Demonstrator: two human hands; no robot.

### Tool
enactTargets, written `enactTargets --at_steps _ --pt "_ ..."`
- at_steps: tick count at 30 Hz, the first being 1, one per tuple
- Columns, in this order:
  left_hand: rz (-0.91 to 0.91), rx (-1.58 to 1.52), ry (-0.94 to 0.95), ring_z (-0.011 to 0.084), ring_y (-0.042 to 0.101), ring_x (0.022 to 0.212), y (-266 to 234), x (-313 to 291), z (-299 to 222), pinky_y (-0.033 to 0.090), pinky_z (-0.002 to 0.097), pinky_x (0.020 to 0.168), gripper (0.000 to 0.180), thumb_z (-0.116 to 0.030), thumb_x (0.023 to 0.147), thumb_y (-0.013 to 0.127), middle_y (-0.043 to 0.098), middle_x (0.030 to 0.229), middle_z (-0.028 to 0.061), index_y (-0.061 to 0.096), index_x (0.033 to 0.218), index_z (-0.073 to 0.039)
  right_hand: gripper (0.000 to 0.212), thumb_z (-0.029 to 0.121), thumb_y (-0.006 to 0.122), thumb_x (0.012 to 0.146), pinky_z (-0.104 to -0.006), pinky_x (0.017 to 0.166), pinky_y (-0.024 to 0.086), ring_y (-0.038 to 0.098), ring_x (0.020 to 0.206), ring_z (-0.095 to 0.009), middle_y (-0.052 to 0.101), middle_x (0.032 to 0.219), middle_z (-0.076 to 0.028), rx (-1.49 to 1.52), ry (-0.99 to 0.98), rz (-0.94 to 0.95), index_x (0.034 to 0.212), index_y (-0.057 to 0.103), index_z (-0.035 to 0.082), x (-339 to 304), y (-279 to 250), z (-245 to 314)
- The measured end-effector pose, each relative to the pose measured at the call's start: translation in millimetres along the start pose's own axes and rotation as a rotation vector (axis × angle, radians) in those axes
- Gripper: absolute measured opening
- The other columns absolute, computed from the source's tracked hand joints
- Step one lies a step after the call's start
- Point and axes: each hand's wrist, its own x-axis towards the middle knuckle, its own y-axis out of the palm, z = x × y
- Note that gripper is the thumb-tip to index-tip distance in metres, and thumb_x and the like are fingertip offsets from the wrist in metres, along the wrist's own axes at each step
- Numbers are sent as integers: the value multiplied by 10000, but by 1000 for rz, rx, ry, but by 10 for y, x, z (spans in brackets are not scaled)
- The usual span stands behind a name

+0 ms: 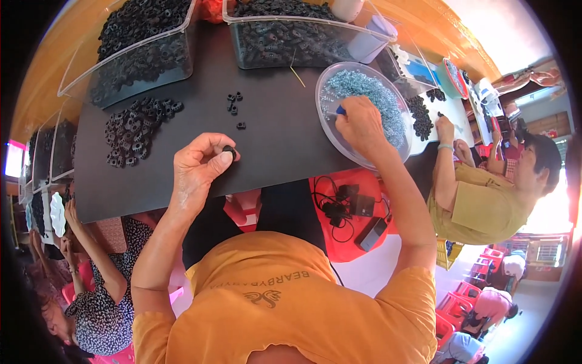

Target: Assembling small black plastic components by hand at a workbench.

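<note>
Between the thumb and fingers of my left hand [203, 159] is a small black plastic part [229, 150], held above the near edge of the dark table. My right hand [362, 126] is closed around a small blue-ended tool [341, 110], over a round clear tray [329, 124] on the right. Heaped in that tray are many tiny pale-blue clear pieces [370, 88]. The rest of the tool is hidden by my fingers. A pile of similar black parts [130, 133] lies to the left, and several loose ones [233, 103] sit in the middle.
Two clear bins [148, 76] [291, 45] full of black parts stand along the back. A thin yellow stick [297, 77] lies before the right bin. Cables and black adapters [348, 209] rest on a red stool below. People work on both sides, one in olive [485, 200] at right.
</note>
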Motion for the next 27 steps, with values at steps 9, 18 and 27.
enactTargets --at_steps 9,18,27 --pt "-6 -245 -66 55 500 664 86 86 -29 410 190 592 145 -3 823 649 609 771 10 652 969 -2 134 72 604 752 -466 680 431 561 785 -371 573 758 -182 64 260 -116 859 547 14 -115 -281 100" --pt "-81 -297 -114 77 485 609 101 14 -50 412 189 590 142 -1 814 661 574 712 6 674 954 13 118 32 641 759 -277 624 448 546 660 -125 577 724 -58 622 436 -28 862 588 10 -80 -363 538" --pt "-54 -393 -158 123 549 585 116 -20 -34 450 225 551 181 -49 814 679 652 790 106 640 970 33 113 -36 626 816 -178 634 426 516 736 -17 599 801 17 1053 293 23 922 613 -2 -77 -107 1336"
